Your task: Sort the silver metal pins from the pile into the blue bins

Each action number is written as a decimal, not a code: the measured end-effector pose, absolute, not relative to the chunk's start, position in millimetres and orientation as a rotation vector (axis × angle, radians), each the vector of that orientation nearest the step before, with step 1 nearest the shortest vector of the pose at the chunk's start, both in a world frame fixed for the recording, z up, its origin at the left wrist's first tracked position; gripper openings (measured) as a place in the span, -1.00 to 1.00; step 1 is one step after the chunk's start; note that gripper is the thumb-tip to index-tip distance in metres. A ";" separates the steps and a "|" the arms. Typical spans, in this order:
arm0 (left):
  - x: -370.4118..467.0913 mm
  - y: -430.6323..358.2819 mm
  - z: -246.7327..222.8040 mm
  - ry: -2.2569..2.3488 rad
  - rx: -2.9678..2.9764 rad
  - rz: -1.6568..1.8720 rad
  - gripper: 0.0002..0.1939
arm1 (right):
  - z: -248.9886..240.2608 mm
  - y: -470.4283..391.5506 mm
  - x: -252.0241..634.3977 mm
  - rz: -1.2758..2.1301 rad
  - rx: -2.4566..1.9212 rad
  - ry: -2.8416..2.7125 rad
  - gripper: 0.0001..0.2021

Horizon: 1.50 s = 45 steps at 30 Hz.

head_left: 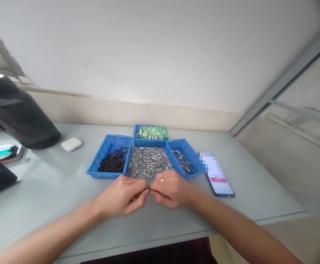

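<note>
The loose heap of slim silver metal pins (149, 161) is lying on the grey tabletop (63, 205) just beyond the fingertips, straight away from the body, and its shafts are pointing every way, with no shared long axis. The right hand (171, 189) seems to be sitting slightly nearer, its knuckles overlapping the heap's near right edge in this view, while the left hand (128, 196) is resting just short of it. Both hands are pinching, thumb against forefinger, and their tips are meeting in front of the heap; whatever they may be gripping there is too small to tell. Three blue plastic bins are bordering the heap: the left bin (102, 146) is holding dark rod-like pieces (113, 162), the right bin (190, 150) is holding more silver pins (184, 163), and the rear bin (150, 144) is holding green plastic wrapping (152, 132). The pins and dark pieces are overlapping too much for a sure count. Farther out, one smartphone (217, 178) is lying beside the right bin, and one white earbud case (72, 144) and one dark bottle (25, 117) are occupying the left side.
</note>
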State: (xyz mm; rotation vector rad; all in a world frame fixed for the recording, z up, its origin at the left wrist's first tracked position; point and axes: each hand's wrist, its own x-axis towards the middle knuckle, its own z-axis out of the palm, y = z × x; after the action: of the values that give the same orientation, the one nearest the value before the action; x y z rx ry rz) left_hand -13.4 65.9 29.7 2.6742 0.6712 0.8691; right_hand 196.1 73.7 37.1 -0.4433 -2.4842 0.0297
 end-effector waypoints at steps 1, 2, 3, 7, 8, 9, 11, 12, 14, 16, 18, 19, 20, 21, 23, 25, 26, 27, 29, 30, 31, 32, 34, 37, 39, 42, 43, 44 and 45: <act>-14.0 66.5 29.5 0.650 2.683 0.877 -0.77 | 38.0 72.3 194.4 0.055 -0.444 -2.478 -0.77; -15.0 66.7 29.5 0.632 2.687 0.883 -0.77 | 38.5 71.1 192.6 0.072 -0.443 -2.476 -0.77; -16.1 66.5 29.8 0.622 2.689 0.888 -0.76 | 38.6 70.4 191.1 0.077 -0.443 -2.476 -0.77; -19.6 63.7 31.9 0.638 2.696 0.908 -0.74 | 35.7 72.2 188.9 -0.008 -0.435 -2.455 -0.80; -19.7 63.2 32.4 0.645 2.696 0.910 -0.74 | 34.5 73.0 189.6 -0.056 -0.449 -2.447 -0.80; -19.5 62.9 32.7 0.653 2.694 0.908 -0.74 | 33.4 73.3 190.4 -0.110 -0.463 -2.442 -0.80; -18.6 62.8 33.0 0.684 2.687 0.896 -0.74 | 31.3 71.8 191.5 -0.226 -0.495 -2.413 -0.81; -18.3 63.1 33.3 0.711 2.683 0.892 -0.74 | 30.3 70.0 191.3 -0.274 -0.504 -2.403 -0.81; -18.3 64.5 34.3 0.777 2.675 0.887 -0.72 | 28.1 65.2 189.1 -0.312 -0.572 -2.368 -0.80; -19.3 66.3 35.9 0.808 2.682 0.884 -0.71 | 25.0 61.0 185.9 -0.320 -0.654 -2.324 -0.79; -20.5 67.8 37.6 0.813 2.705 0.873 -0.70 | 20.7 59.5 183.8 -0.328 -0.728 -2.337 -0.77; -21.0 68.1 38.2 0.810 2.720 0.863 -0.69 | 18.3 59.8 183.7 -0.334 -0.760 -2.340 -0.77; -21.2 68.0 38.6 0.806 2.735 0.852 -0.70 | 15.8 60.6 184.2 -0.339 -0.778 -2.352 -0.77; -21.3 67.5 38.7 0.799 2.749 0.838 -0.70 | 13.4 61.7 185.3 -0.345 -0.782 -2.361 -0.77; -20.6 65.9 38.4 0.778 2.772 0.814 -0.71 | 9.4 63.9 188.4 -0.364 -0.775 -2.376 -0.77; -19.3 64.1 37.7 0.772 2.782 0.802 -0.71 | 7.0 65.4 191.3 -0.382 -0.762 -2.377 -0.78; -18.5 63.5 37.4 0.774 2.785 0.799 -0.71 | 6.5 65.9 192.2 -0.382 -0.759 -2.374 -0.78; -17.9 63.1 37.3 0.778 2.787 0.797 -0.72 | 6.4 66.1 192.8 -0.375 -0.761 -2.367 -0.78; -17.0 63.1 37.3 0.788 2.795 0.799 -0.72 | 6.8 66.6 192.5 -0.340 -0.764 -2.361 -0.79; -16.9 63.4 37.3 0.792 2.801 0.801 -0.72 | 7.2 66.8 191.9 -0.321 -0.759 -2.362 -0.79; -17.1 63.8 37.4 0.796 2.810 0.804 -0.72 | 7.6 66.9 191.2 -0.305 -0.749 -2.366 -0.78; -17.5 64.4 37.3 0.802 2.822 0.810 -0.72 | 8.0 67.1 190.5 -0.294 -0.736 -2.368 -0.78; -18.5 65.4 36.7 0.818 2.853 0.826 -0.73 | 8.9 67.1 189.6 -0.279 -0.718 -2.365 -0.77; -18.8 66.5 34.1 0.816 2.908 0.875 -0.74 | 10.7 65.6 190.2 -0.263 -0.727 -2.342 -0.77; -17.8 66.8 31.8 0.784 2.953 0.922 -0.74 | 12.2 63.4 191.6 -0.247 -0.741 -2.331 -0.78; -16.1 66.0 30.0 0.725 3.035 0.979 -0.72 | 14.2 59.4 192.8 -0.241 -0.737 -2.316 -0.78; -15.9 65.6 30.1 0.708 3.066 0.980 -0.72 | 14.7 58.1 192.6 -0.242 -0.725 -2.311 -0.78; -15.9 65.3 30.4 0.690 3.098 0.976 -0.71 | 15.2 57.1 192.2 -0.237 -0.713 -2.311 -0.78; -16.2 65.0 30.8 0.667 3.129 0.966 -0.71 | 15.5 56.2 191.6 -0.226 -0.703 -2.317 -0.79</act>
State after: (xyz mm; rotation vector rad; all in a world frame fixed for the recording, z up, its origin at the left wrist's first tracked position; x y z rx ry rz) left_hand -16.2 65.0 30.8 3.1292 0.6673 0.9661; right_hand 191.6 56.2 15.5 -0.7034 -2.3167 -0.2262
